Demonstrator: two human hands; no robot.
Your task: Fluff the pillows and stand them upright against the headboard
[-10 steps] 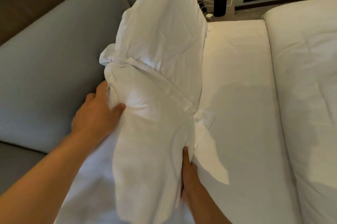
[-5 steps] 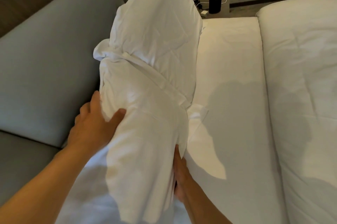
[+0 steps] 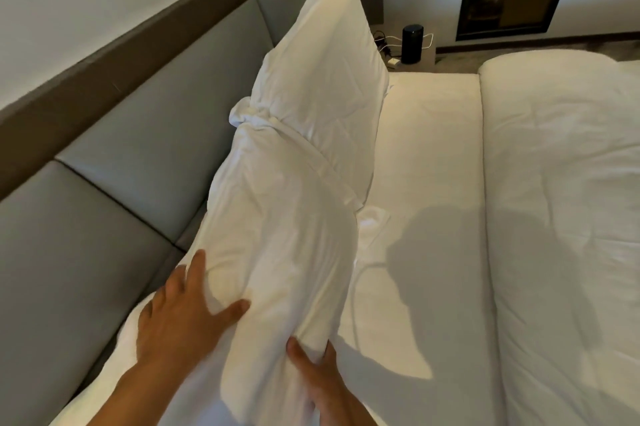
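A near white pillow (image 3: 277,245) stands on edge, leaning toward the grey padded headboard (image 3: 145,155). My left hand (image 3: 180,318) presses its left side, fingers spread and thumb dug into the fabric. My right hand (image 3: 315,373) grips its lower right edge from below. Behind it a second white pillow (image 3: 322,72) stands upright against the headboard, its near end overlapped by the first pillow's bunched corner.
The white mattress sheet (image 3: 426,155) stretches to the right of the pillows. A thick white duvet (image 3: 568,204) lies folded back at far right. A black cylinder speaker (image 3: 412,44) with cables sits on the bedside table beyond the bed.
Both hands have slid down toward the near pillow's lower end. The view has pulled back and up, showing more of the headboard and wall.
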